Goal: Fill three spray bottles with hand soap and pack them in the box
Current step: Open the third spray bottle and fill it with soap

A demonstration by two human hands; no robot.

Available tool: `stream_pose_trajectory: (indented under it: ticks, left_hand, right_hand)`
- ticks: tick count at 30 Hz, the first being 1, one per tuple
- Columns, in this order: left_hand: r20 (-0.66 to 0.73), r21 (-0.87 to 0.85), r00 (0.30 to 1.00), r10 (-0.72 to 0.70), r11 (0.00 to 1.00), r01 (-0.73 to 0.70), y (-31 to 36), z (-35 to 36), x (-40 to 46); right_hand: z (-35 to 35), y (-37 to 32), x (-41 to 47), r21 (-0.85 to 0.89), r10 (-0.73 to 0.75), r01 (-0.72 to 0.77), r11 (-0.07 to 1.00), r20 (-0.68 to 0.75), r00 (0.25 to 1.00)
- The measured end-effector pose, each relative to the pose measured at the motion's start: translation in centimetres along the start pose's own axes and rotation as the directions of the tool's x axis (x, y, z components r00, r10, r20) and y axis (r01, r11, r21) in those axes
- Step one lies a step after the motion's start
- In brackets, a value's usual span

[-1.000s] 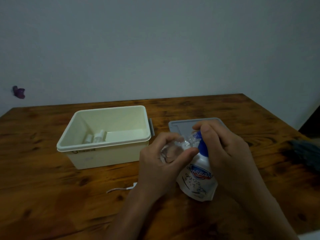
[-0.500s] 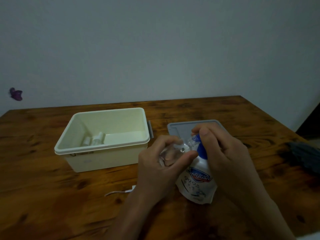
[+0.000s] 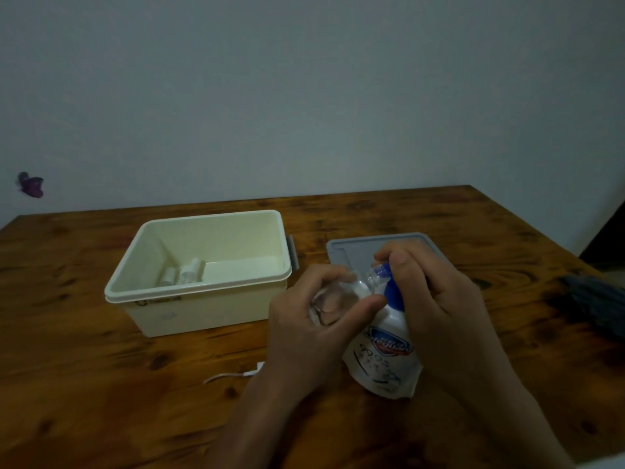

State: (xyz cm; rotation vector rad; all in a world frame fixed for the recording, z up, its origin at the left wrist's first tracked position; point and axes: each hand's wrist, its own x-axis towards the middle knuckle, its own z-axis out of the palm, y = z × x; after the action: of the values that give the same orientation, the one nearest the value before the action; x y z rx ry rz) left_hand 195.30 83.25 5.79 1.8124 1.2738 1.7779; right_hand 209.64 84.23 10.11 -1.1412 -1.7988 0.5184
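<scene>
My left hand (image 3: 304, 330) grips a small clear spray bottle (image 3: 341, 294), tilted with its open neck toward the right. My right hand (image 3: 436, 306) holds a white hand soap pouch (image 3: 384, 360) with a blue spout (image 3: 392, 291), the spout tipped against the bottle's neck. Both are above the table, just right of the cream box (image 3: 203, 299). Two small bottles (image 3: 184, 274) lie inside the box at its left end. Whether soap is flowing I cannot tell.
A grey lid (image 3: 351, 248) lies flat behind my hands. A thin white spray tube piece (image 3: 233, 375) rests on the wooden table (image 3: 84, 384) in front of the box. A dark object (image 3: 598, 299) sits at the right table edge.
My hands, the bottle and the pouch hold nearly the same pose; only the head view has shifted slightly.
</scene>
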Motion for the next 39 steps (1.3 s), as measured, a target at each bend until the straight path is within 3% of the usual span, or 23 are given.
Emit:
stream_pose_trajectory:
  ticks: [8, 15, 24, 29, 39]
  left_hand:
    - [0.002, 0.001, 1.0, -0.004, 1.0, 0.004, 0.0, -0.1, -0.2]
    - [0.021, 0.002, 1.0, 0.013, 1.0, -0.013, -0.1, -0.1, -0.1]
    - [0.009, -0.014, 1.0, 0.001, 1.0, -0.001, 0.1, 0.0, 0.0]
    - [0.027, -0.014, 1.0, 0.011, 1.0, -0.01, -0.2, -0.1, -0.1]
    - [0.004, 0.004, 1.0, -0.02, 1.0, 0.02, 0.3, 0.1, 0.0]
  right_hand:
    - [-0.7, -0.2, 0.1, -0.062, 0.064, -0.059, 0.996, 0.078, 0.995]
    - [-0.2, 0.2, -0.1, -0.008, 0.031, -0.031, 0.999, 0.036, 0.999]
    - [-1.1, -0.3, 0.1, -0.097, 0.031, -0.023, 0.995, 0.079, 0.996]
    - [-0.3, 0.1, -0.1, -0.015, 0.027, -0.026, 1.0, 0.044, 0.999]
    - [-0.9, -0.3, 0.1, -0.062, -0.002, 0.005, 0.998, 0.052, 0.999]
